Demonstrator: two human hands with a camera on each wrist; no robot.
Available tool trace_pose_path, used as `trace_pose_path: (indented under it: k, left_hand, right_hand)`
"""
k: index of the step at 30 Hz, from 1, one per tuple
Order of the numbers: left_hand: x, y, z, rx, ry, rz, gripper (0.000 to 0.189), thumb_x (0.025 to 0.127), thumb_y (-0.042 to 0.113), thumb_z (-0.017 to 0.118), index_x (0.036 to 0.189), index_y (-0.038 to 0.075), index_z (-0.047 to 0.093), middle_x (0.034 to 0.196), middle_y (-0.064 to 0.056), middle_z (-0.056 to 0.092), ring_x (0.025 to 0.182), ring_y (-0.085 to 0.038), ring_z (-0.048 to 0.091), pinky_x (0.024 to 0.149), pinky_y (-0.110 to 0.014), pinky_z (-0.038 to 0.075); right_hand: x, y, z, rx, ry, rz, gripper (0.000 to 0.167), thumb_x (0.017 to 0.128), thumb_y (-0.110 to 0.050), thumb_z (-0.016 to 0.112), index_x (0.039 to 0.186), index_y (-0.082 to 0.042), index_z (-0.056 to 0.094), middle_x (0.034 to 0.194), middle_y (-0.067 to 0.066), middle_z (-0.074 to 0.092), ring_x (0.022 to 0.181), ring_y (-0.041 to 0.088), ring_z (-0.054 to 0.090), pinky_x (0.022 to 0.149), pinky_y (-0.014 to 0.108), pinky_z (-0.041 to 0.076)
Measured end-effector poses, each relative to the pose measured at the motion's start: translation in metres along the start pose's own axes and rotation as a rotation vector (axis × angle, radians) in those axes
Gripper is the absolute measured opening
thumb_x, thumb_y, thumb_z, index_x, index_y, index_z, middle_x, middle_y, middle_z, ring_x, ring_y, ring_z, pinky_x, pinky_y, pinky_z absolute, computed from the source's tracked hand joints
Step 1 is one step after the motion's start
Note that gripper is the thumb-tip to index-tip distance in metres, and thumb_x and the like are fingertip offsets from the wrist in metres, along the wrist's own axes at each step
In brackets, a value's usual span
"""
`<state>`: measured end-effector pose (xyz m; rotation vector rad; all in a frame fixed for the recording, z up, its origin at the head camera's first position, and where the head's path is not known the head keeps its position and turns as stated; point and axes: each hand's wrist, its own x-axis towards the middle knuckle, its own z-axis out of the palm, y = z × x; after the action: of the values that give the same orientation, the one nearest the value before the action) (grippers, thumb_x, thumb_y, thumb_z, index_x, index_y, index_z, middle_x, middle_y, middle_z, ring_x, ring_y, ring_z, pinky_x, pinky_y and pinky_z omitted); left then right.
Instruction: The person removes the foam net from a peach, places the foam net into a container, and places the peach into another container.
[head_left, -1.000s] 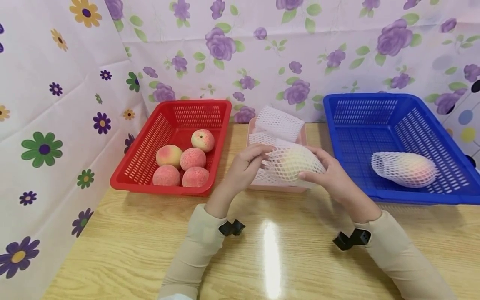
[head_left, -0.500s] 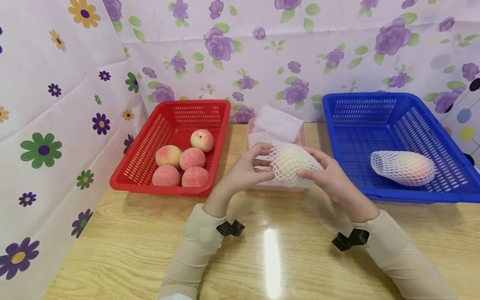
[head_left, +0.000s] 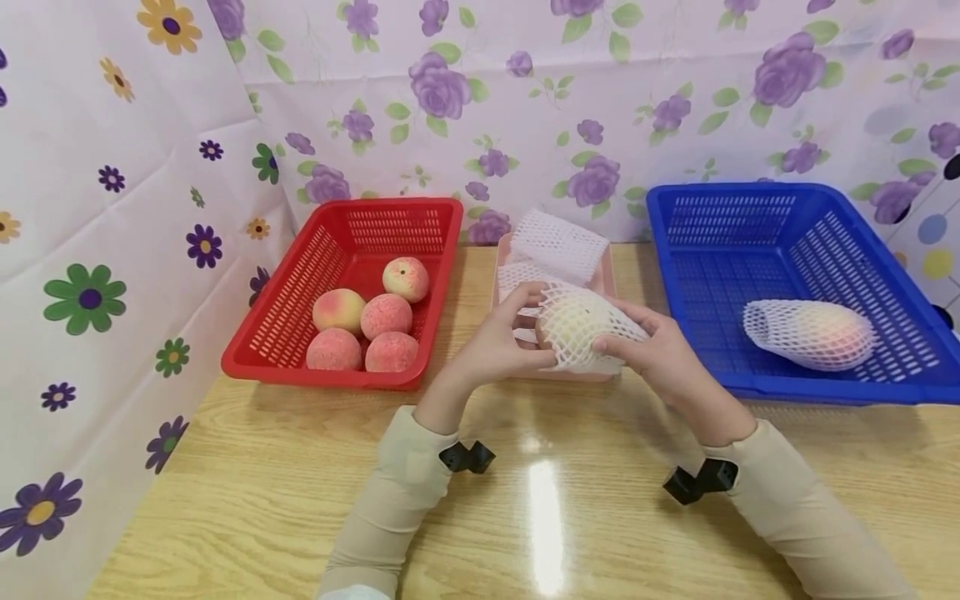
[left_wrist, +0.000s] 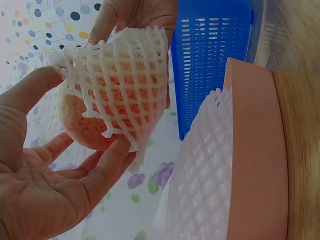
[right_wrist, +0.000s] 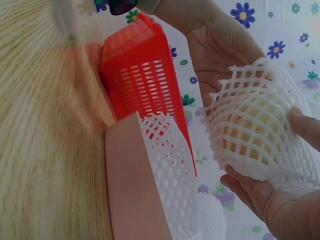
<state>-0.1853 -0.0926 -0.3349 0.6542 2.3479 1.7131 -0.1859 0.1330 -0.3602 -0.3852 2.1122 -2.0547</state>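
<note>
A peach (left_wrist: 80, 125) sits inside a white foam net sleeve (head_left: 581, 333), held up over the pink box (left_wrist: 257, 150). Its bare reddish end pokes out of the sleeve's open mouth in the left wrist view. My left hand (head_left: 498, 342) curls around that end, with thumb and fingers at the net's edge. On the other side my right hand (head_left: 660, 354) grips the netted peach, thumb in front and fingers behind. More foam nets (head_left: 562, 246) lie in the pink box. The peach's pale part shows through the mesh in the right wrist view.
To the left stands a red basket (head_left: 322, 377) with several unwrapped peaches (head_left: 386, 317). A blue basket (head_left: 712, 385) on the right contains one netted peach (head_left: 813, 335). Flowered cloth (head_left: 510, 117) hangs behind the wooden table (head_left: 300, 467).
My left hand has shifted from pinching the net's loose end to spreading around the open mouth, and the net's edge has drawn back off the peach's left end. The right hand keeps its hold.
</note>
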Motion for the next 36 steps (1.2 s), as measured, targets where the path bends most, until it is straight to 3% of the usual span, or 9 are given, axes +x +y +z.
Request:
trace_pose_path:
  k: [12, 15, 18, 22, 25, 30, 36]
  left_hand:
    - [0.0013, -0.0003, 0.0028, -0.013, 0.007, -0.04, 0.068, 0.073, 0.0, 0.07, 0.132, 0.008, 0.039, 0.138, -0.02, 0.039, 0.112, -0.036, 0.053, 0.088, -0.041, 0.053]
    - [0.0013, -0.0013, 0.0032, -0.012, 0.004, -0.061, 0.067, 0.073, 0.001, 0.069, 0.133, 0.009, 0.039, 0.139, -0.019, 0.037, 0.114, -0.036, 0.052, 0.087, -0.038, 0.054]
    - [0.0013, -0.0016, 0.0032, -0.012, 0.007, -0.093, 0.069, 0.074, 0.002, 0.07, 0.134, 0.011, 0.038, 0.137, -0.016, 0.039, 0.114, -0.034, 0.051, 0.083, -0.033, 0.055]
    - [0.0016, -0.0016, 0.003, -0.015, 0.014, -0.111, 0.068, 0.075, 0.003, 0.071, 0.133, 0.013, 0.038, 0.132, -0.013, 0.042, 0.108, -0.03, 0.051, 0.079, -0.028, 0.054]
    - [0.0017, -0.0011, 0.0022, -0.011, 0.029, -0.112, 0.068, 0.075, 0.004, 0.071, 0.134, 0.012, 0.038, 0.132, -0.012, 0.044, 0.106, -0.029, 0.05, 0.078, -0.026, 0.052]
    - [0.0003, 0.0006, -0.0004, -0.034, 0.054, -0.138, 0.069, 0.076, 0.005, 0.07, 0.136, 0.012, 0.037, 0.133, -0.012, 0.044, 0.107, -0.03, 0.051, 0.079, -0.026, 0.052]
    - [-0.0004, 0.0007, -0.0041, -0.065, 0.07, -0.134, 0.069, 0.077, 0.002, 0.068, 0.136, 0.012, 0.035, 0.132, -0.015, 0.043, 0.108, -0.031, 0.052, 0.08, -0.028, 0.053]
  right_hand:
    - [-0.0012, -0.0023, 0.0012, -0.017, 0.071, 0.022, 0.054, 0.084, -0.007, 0.071, 0.13, 0.011, 0.05, 0.092, -0.016, 0.068, 0.085, 0.001, 0.06, 0.073, 0.015, 0.053]
    - [-0.0014, -0.0012, 0.0019, -0.003, 0.087, 0.025, 0.039, 0.083, -0.006, 0.072, 0.12, 0.0, 0.062, 0.089, -0.015, 0.069, 0.082, 0.001, 0.061, 0.071, 0.016, 0.053]
    - [-0.0014, -0.0003, 0.0023, 0.009, 0.112, 0.028, 0.021, 0.082, -0.007, 0.073, 0.101, -0.017, 0.07, 0.085, -0.014, 0.069, 0.079, 0.001, 0.061, 0.069, 0.016, 0.053]
    - [-0.0007, 0.0003, 0.0024, 0.028, 0.15, 0.02, 0.022, 0.081, -0.007, 0.073, 0.086, -0.028, 0.07, 0.08, -0.013, 0.069, 0.075, 0.001, 0.061, 0.065, 0.017, 0.053]
    - [-0.0001, 0.0, 0.0024, 0.078, 0.151, 0.007, 0.023, 0.082, -0.003, 0.072, 0.085, -0.027, 0.071, 0.08, -0.011, 0.07, 0.073, 0.003, 0.062, 0.064, 0.017, 0.054]
    - [-0.0007, -0.0013, 0.0016, 0.2, 0.077, -0.027, 0.025, 0.084, 0.002, 0.066, 0.092, -0.02, 0.071, 0.088, -0.007, 0.07, 0.078, 0.005, 0.064, 0.068, 0.019, 0.055]
    - [-0.0014, -0.0044, -0.0013, 0.219, 0.05, -0.042, 0.021, 0.086, 0.0, 0.066, 0.097, -0.018, 0.069, 0.093, -0.007, 0.07, 0.084, 0.004, 0.063, 0.072, 0.017, 0.054]
